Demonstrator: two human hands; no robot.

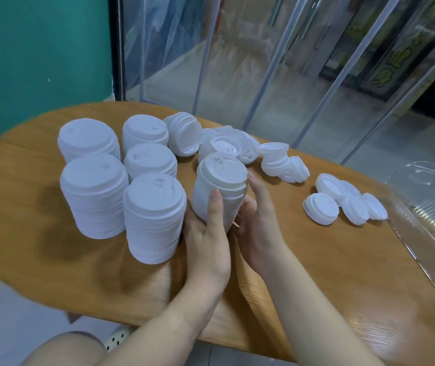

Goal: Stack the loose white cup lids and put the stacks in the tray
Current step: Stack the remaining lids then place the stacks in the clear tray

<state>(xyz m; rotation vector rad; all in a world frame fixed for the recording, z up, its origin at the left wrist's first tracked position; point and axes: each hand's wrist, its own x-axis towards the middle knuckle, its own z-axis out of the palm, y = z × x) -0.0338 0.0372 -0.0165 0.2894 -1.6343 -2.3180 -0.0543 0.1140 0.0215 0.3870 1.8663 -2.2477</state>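
Here, lid stack tilted between both hands, left hand wrapped round it, right hand cupping its side, above counter.

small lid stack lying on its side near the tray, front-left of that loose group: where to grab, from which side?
Grip the toppled stack across its ribbed rim edge, fingers and thumb on opposite sides of the disc, coming from above. It lies tilted on the table with its broad top face turned up and toward the camera, so the rim is the graspable part. Neighbouring lids crowd its right.
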